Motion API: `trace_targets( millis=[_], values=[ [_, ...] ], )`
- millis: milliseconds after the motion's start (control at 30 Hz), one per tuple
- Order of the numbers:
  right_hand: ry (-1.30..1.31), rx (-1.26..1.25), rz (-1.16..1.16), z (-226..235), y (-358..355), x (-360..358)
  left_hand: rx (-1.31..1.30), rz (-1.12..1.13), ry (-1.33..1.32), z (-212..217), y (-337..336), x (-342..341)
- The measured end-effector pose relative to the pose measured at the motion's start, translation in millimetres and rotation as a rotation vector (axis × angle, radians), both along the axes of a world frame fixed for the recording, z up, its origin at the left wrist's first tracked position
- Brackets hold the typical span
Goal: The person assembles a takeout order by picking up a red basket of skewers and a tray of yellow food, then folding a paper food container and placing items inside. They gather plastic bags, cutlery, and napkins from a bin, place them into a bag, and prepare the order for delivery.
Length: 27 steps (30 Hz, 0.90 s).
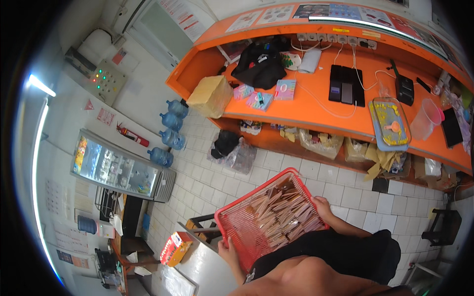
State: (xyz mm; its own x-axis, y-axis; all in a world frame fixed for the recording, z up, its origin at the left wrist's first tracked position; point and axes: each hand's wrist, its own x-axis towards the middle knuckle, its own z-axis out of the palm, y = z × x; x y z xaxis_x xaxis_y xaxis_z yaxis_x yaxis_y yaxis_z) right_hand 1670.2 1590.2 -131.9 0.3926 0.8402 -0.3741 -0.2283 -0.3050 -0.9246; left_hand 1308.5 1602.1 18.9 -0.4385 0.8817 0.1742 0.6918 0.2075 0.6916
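1. We hold a red plastic basket (237, 223) in front of the black shirt (321, 256), tilted and seen above the tiled floor (237, 186).
2. Our left hand (228, 250) is closed around the rim at the basket's near left corner.
3. Our right hand (322, 207) grips the rim on the right side.
4. Inside, we see a loose heap of thin, flat tan pieces (286, 212), mostly toward the right; we cannot tell what they are.
5. Near our left hand, a red and orange box (175, 249) stands on a shiny metal surface (210, 269).
6. Beyond the basket runs a long orange surface (316, 106), bearing a wrapped block (211, 96), a dark cloth (259, 65) and a clear jug (423, 122).
7. Blue water bottles (172, 139) line the floor at left.
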Motion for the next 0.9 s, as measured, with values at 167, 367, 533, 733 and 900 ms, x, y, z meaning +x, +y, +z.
trace_targets(
  millis=[167, 367, 533, 733, 900],
  values=[
    [0.180, 0.113, -0.254, 6.5, 50.6, 106.7, -0.059, -0.141, -0.189, -10.0, 114.6, 105.9],
    [0.023, 0.133, -0.469, 25.7, 93.4, 206.7, -0.042, -0.471, -0.313, -16.3, 256.8, 221.8],
    [-0.117, 0.090, -0.645, 31.5, 139.4, 276.8, 0.058, -0.731, -0.344, -36.1, 366.6, 323.9],
    [-0.342, -0.101, -0.802, 14.6, 165.6, 302.0, -0.096, -0.920, -0.318, -77.8, 478.2, 421.0],
    [-0.402, -0.191, -0.744, -3.0, 172.2, 304.9, -0.033, -1.001, -0.236, -113.7, 522.9, 457.9]
  ],
)
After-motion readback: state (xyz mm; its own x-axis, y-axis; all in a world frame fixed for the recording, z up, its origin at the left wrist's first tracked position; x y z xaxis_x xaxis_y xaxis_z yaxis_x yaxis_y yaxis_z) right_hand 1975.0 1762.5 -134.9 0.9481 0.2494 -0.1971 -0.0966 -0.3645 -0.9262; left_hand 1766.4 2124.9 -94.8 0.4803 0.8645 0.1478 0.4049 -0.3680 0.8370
